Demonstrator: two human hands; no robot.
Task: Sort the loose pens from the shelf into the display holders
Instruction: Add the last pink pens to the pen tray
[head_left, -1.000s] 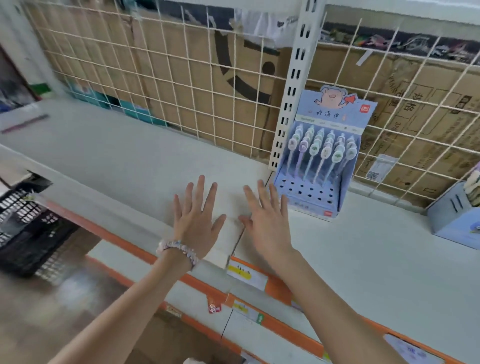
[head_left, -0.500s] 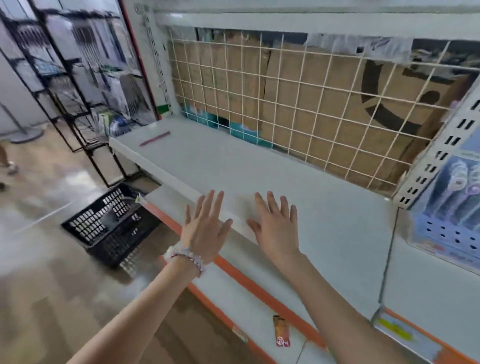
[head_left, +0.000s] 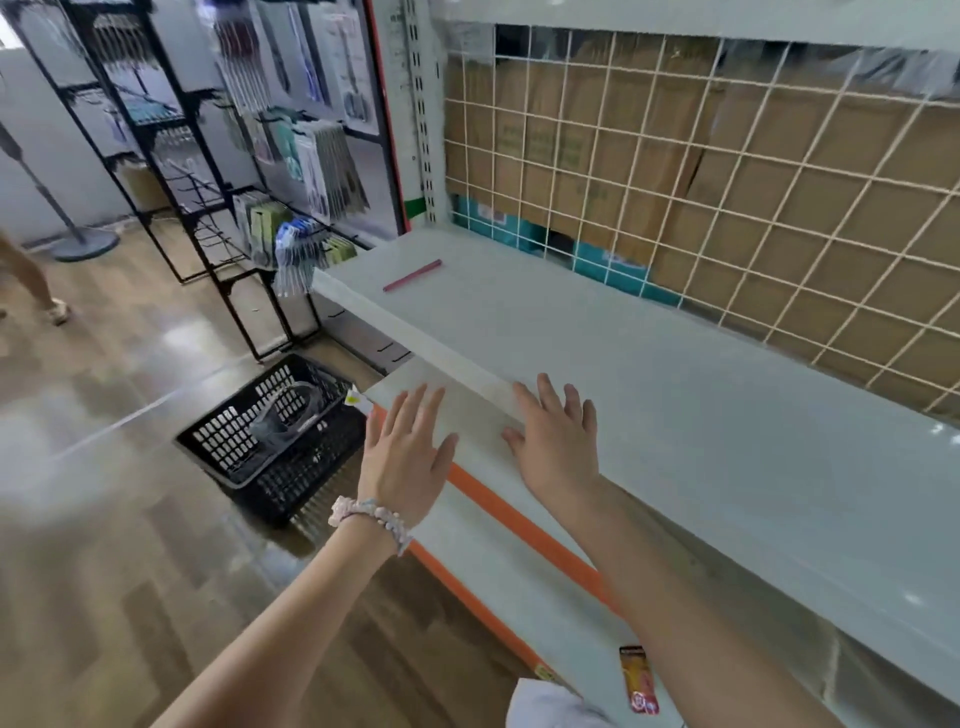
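While both arms reach forward, left hand (head_left: 402, 462) flat, empty, right hand (head_left: 558, 447) likewise, fingers spread.

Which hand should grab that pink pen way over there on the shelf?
Probably the left hand. The pink pen lies toward the shelf's far left end, and both hands are empty.

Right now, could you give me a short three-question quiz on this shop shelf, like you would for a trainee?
1. True or false: the pink pen lies on the shelf near its far left end.
2. What does the left hand hold? A) a pen B) nothing C) the black basket
3. Fill in: the bracelet is on the ___ wrist.

Key: 1 true. 2 B; the right hand is spread empty too. 3 left.
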